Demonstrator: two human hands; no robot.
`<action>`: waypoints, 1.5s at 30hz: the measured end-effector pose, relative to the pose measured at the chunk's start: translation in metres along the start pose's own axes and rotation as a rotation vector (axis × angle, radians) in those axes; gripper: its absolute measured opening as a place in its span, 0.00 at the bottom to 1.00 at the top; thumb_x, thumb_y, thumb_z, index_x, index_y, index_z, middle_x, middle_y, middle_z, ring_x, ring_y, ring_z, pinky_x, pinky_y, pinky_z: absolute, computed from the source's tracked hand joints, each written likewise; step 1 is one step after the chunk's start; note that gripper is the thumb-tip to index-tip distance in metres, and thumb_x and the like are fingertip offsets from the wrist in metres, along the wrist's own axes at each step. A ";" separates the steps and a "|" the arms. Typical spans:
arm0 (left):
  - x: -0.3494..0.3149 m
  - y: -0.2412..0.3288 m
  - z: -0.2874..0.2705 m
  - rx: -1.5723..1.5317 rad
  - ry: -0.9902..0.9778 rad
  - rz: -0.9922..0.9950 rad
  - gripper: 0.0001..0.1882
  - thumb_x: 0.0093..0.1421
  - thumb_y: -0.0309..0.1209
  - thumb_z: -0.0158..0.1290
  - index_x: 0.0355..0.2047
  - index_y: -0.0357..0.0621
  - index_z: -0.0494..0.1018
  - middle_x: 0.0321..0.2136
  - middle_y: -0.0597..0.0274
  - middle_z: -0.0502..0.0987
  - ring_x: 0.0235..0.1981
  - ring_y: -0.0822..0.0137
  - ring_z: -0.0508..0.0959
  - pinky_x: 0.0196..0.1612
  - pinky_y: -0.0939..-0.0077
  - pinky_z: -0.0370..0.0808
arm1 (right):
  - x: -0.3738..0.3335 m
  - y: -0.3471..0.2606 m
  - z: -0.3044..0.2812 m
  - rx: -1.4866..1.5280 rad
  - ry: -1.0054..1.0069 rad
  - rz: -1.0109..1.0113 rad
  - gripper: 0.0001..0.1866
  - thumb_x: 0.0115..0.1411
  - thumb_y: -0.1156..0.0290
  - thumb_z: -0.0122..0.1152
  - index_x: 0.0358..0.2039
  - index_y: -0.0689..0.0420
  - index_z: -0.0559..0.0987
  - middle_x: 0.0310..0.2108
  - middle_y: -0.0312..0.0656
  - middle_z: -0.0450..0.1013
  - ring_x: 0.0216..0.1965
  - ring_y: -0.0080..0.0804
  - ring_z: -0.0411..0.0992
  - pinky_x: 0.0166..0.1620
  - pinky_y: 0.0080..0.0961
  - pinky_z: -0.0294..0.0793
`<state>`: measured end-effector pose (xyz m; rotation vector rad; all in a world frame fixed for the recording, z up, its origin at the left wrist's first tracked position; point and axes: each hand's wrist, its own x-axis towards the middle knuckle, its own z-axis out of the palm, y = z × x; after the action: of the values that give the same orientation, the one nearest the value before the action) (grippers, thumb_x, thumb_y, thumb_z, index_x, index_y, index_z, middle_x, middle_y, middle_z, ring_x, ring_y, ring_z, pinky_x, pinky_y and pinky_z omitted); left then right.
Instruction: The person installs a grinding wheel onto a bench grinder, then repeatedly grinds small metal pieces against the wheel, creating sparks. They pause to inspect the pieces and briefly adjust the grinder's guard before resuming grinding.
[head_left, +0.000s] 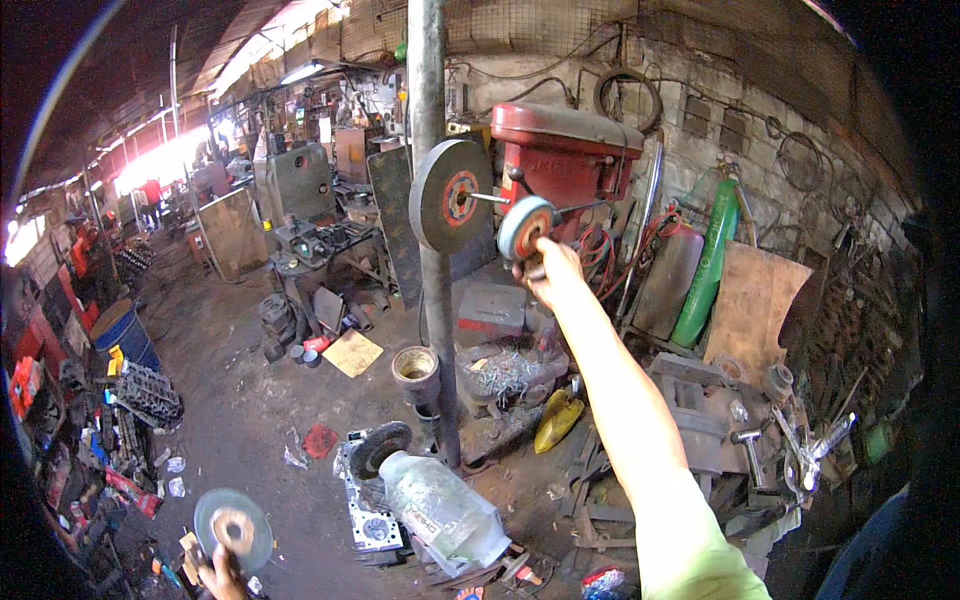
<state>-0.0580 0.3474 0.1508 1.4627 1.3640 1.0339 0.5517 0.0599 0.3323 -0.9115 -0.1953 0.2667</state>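
Observation:
My right arm reaches forward to a metal post [428, 90]. A large dark grinding wheel [432, 200] with a red centre hangs there, with a thin rod sticking out of its middle. My right hand [553, 275] grips a smaller grinding wheel [513, 228] with a pale rim and orange-red centre, close to the rod's end. Whether the rod enters its hole I cannot tell. Low at the left, my left hand [222, 580] is closed on the edge of a grey-green grinding wheel [255, 520] with a pale hub. Part of that hand is cut off by the picture's lower edge.
Behind the post stands a red machine head [565, 130]. A green gas cylinder [707, 265] leans by the wall. Below lie a white plastic container [440, 510], a wire wheel brush [380, 448], a cylinder head [375, 528] and a yellow scoop-shaped piece [557, 420]. Tools and scrap crowd the right.

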 end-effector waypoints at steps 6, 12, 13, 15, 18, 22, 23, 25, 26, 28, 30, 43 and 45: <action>-0.040 -0.045 -0.043 -0.143 -0.069 -0.195 0.36 0.56 0.42 0.59 0.60 0.38 0.60 0.50 0.45 0.69 0.46 0.62 0.71 0.46 0.72 0.69 | 0.025 -0.008 0.042 -0.107 0.124 -0.014 0.16 0.59 0.69 0.54 0.46 0.62 0.71 0.38 0.52 0.71 0.34 0.44 0.72 0.28 0.40 0.78; -0.052 -0.052 -0.059 0.085 -0.106 -0.589 0.41 0.56 0.47 0.57 0.63 0.40 0.55 0.57 0.48 0.63 0.55 0.60 0.65 0.57 0.60 0.63 | 0.044 -0.003 0.049 -0.170 0.187 -0.006 0.15 0.59 0.67 0.54 0.45 0.61 0.72 0.38 0.51 0.72 0.32 0.43 0.73 0.27 0.39 0.78; -0.053 -0.056 -0.061 0.101 -0.095 -0.560 0.38 0.57 0.45 0.57 0.62 0.39 0.57 0.54 0.47 0.65 0.51 0.61 0.67 0.53 0.63 0.65 | 0.047 -0.001 0.048 -0.173 0.172 -0.015 0.15 0.60 0.67 0.54 0.45 0.61 0.72 0.38 0.51 0.73 0.32 0.43 0.73 0.27 0.39 0.78; -0.055 -0.066 -0.063 0.176 -0.071 -0.454 0.33 0.58 0.42 0.56 0.59 0.37 0.61 0.49 0.46 0.69 0.44 0.62 0.70 0.47 0.70 0.69 | 0.052 0.004 0.048 -0.153 0.138 -0.028 0.16 0.60 0.66 0.55 0.45 0.62 0.72 0.37 0.49 0.73 0.31 0.43 0.73 0.27 0.40 0.77; -0.052 -0.086 -0.058 0.343 -0.070 -0.244 0.27 0.59 0.38 0.56 0.54 0.35 0.67 0.40 0.44 0.75 0.34 0.63 0.75 0.37 0.80 0.74 | 0.058 0.011 0.050 -0.088 0.174 -0.010 0.18 0.57 0.69 0.57 0.48 0.58 0.71 0.48 0.48 0.68 0.45 0.51 0.70 0.39 0.54 0.76; -0.055 -0.117 -0.050 -0.135 0.108 -0.044 0.14 0.54 0.36 0.57 0.28 0.37 0.68 0.24 0.65 0.71 0.22 0.73 0.69 0.25 0.76 0.67 | 0.057 0.022 0.061 -0.290 0.125 -0.207 0.12 0.59 0.69 0.52 0.44 0.54 0.74 0.44 0.44 0.70 0.39 0.42 0.72 0.35 0.41 0.77; -0.056 -0.122 -0.052 0.022 0.125 -0.150 0.14 0.54 0.35 0.57 0.31 0.36 0.69 0.26 0.63 0.72 0.26 0.72 0.70 0.29 0.75 0.68 | 0.053 0.025 0.059 -0.281 0.079 -0.259 0.12 0.61 0.66 0.53 0.46 0.50 0.74 0.45 0.41 0.70 0.39 0.39 0.70 0.34 0.38 0.74; -0.058 -0.130 -0.055 -0.012 0.113 -0.201 0.16 0.54 0.33 0.57 0.38 0.34 0.71 0.32 0.59 0.75 0.32 0.69 0.73 0.38 0.73 0.70 | 0.047 0.031 0.060 -0.138 0.074 -0.205 0.20 0.62 0.54 0.56 0.51 0.47 0.69 0.43 0.37 0.69 0.40 0.37 0.68 0.31 0.36 0.72; -0.060 -0.132 -0.057 -0.010 0.080 -0.220 0.17 0.55 0.32 0.57 0.41 0.33 0.71 0.35 0.58 0.76 0.36 0.67 0.74 0.42 0.72 0.71 | 0.044 0.032 0.062 -0.118 0.088 -0.158 0.22 0.62 0.51 0.56 0.52 0.47 0.69 0.40 0.38 0.69 0.34 0.34 0.70 0.28 0.30 0.72; -0.064 -0.131 -0.059 -0.012 0.083 -0.244 0.20 0.55 0.31 0.57 0.45 0.32 0.72 0.38 0.56 0.77 0.39 0.66 0.75 0.46 0.72 0.72 | 0.038 0.036 0.066 -0.157 -0.049 -0.147 0.22 0.62 0.50 0.56 0.51 0.48 0.69 0.37 0.39 0.68 0.29 0.31 0.71 0.26 0.26 0.71; -0.069 -0.127 -0.059 -0.028 0.095 -0.257 0.20 0.55 0.31 0.57 0.46 0.32 0.72 0.39 0.57 0.77 0.39 0.67 0.76 0.46 0.72 0.72 | 0.036 0.039 0.073 -0.271 -0.089 -0.193 0.22 0.60 0.51 0.60 0.47 0.51 0.70 0.33 0.37 0.68 0.29 0.28 0.70 0.27 0.26 0.72; -0.119 -0.123 -0.048 -0.029 0.151 -0.170 0.20 0.55 0.36 0.58 0.42 0.32 0.75 0.33 0.59 0.79 0.34 0.71 0.77 0.41 0.74 0.74 | 0.111 0.043 0.037 -0.131 -0.414 0.153 0.35 0.58 0.52 0.62 0.62 0.50 0.63 0.57 0.42 0.63 0.57 0.40 0.59 0.58 0.41 0.59; -0.130 -0.126 -0.046 -0.087 0.117 -0.259 0.19 0.55 0.35 0.59 0.40 0.32 0.75 0.33 0.60 0.79 0.34 0.72 0.77 0.41 0.74 0.74 | 0.088 0.048 0.015 -0.284 -0.346 0.036 0.31 0.57 0.52 0.64 0.57 0.51 0.68 0.43 0.36 0.70 0.46 0.25 0.67 0.44 0.26 0.70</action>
<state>-0.1458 0.2241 0.0415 1.1413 1.5262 1.0093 0.6239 0.1261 0.3081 -1.1471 -0.5470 0.4373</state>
